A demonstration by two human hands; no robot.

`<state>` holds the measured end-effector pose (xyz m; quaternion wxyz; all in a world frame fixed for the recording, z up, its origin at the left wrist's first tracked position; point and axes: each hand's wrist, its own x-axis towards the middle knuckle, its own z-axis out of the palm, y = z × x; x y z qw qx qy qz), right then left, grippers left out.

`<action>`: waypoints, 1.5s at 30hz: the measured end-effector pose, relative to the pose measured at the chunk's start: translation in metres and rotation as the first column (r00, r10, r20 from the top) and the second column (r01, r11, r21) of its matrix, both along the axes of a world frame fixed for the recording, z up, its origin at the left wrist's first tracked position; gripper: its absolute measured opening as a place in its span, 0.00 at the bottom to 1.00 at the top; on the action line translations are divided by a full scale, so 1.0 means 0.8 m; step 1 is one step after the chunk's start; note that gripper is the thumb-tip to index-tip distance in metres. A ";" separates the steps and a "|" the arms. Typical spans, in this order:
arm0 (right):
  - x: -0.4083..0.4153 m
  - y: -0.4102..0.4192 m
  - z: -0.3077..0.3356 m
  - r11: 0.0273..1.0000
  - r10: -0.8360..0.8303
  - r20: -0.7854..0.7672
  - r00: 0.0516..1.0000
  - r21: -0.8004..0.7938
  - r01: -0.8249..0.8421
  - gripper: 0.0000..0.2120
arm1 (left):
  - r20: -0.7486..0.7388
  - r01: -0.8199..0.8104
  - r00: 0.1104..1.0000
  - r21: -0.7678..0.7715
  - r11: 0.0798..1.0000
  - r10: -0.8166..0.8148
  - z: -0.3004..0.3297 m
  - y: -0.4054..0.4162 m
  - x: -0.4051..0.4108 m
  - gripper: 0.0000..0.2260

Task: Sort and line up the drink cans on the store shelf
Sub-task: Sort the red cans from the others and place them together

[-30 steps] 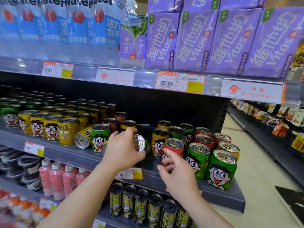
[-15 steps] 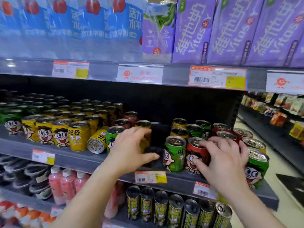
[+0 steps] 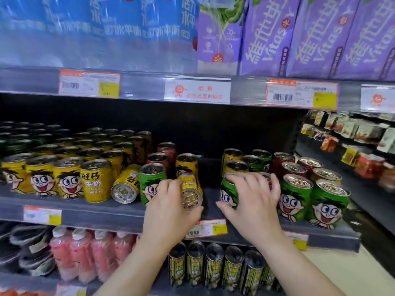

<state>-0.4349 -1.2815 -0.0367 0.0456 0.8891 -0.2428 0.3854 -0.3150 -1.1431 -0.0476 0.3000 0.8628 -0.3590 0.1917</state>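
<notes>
L hand (image 3: 168, 201) has its grip curled round a yellow metal drink can lying on its side (image 3: 190, 192), base facing out, near the front edge of the grey store shelf (image 3: 102, 212). R hand (image 3: 254, 197) lies over the top of an upright green cartoon-face can (image 3: 227, 194), fingers curved on the rim, w/ thumb at its side.

Risks: the sideways can is round & could roll off the edge if the grip slips. A 2nd tipped yellow can (image 3: 126, 186) leans by the upright green can beside it (image 3: 152, 182); a knock could set it rolling. R-side cans sit packed close, so a shove may topple neighbours.
</notes>
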 end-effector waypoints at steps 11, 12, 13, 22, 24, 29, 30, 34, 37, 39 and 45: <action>-0.003 -0.018 -0.006 0.997 0.074 0.026 0.997 -0.004 -0.074 0.26 | -0.269 0.271 0.921 -0.081 0.959 -0.283 0.043 -0.031 0.014 0.31; -0.003 -0.019 -0.007 0.997 0.077 0.027 0.997 -0.008 -0.077 0.27 | -0.295 0.274 0.910 -0.093 0.957 -0.289 0.039 -0.031 0.017 0.31; -0.003 -0.020 -0.008 0.997 0.078 0.025 0.997 -0.015 -0.078 0.27 | -0.325 0.270 0.899 -0.113 0.956 -0.292 0.035 -0.032 0.017 0.32; 0.003 -0.013 -0.006 0.996 0.083 0.088 0.993 -0.038 -0.080 0.29 | -0.095 0.160 0.979 -0.205 0.966 -0.183 0.044 0.012 0.020 0.36; 0.010 -0.004 -0.005 0.994 0.100 0.091 0.991 -0.057 -0.095 0.30 | 0.116 0.014 0.993 -0.200 0.980 0.009 0.048 0.035 0.044 0.33; 0.029 0.012 -0.012 0.995 0.097 0.071 0.993 -0.013 -0.096 0.30 | 0.128 -0.276 0.956 0.086 0.957 0.264 0.034 0.060 0.091 0.36; 0.031 0.013 -0.014 0.995 0.096 0.077 0.992 -0.002 -0.096 0.30 | 0.131 -0.264 0.959 0.087 0.961 0.252 0.027 0.059 0.094 0.35; 0.037 0.014 -0.018 0.996 0.083 0.120 0.989 0.008 -0.085 0.26 | 0.091 -0.173 0.981 0.018 0.985 0.171 0.020 0.052 0.093 0.34; 0.039 0.016 -0.020 0.998 0.065 0.135 0.989 0.005 -0.066 0.26 | 0.066 -0.066 0.996 0.022 0.998 0.064 0.026 0.040 0.079 0.36; 0.039 0.019 -0.020 0.999 0.047 0.125 0.991 0.002 -0.047 0.26 | 0.043 0.022 0.999 0.026 0.999 -0.023 0.027 0.031 0.066 0.36; 0.040 0.032 -0.017 0.999 -0.028 0.112 0.993 0.041 0.023 0.27 | 0.075 0.090 0.993 -0.031 0.995 -0.088 0.030 0.055 0.092 0.36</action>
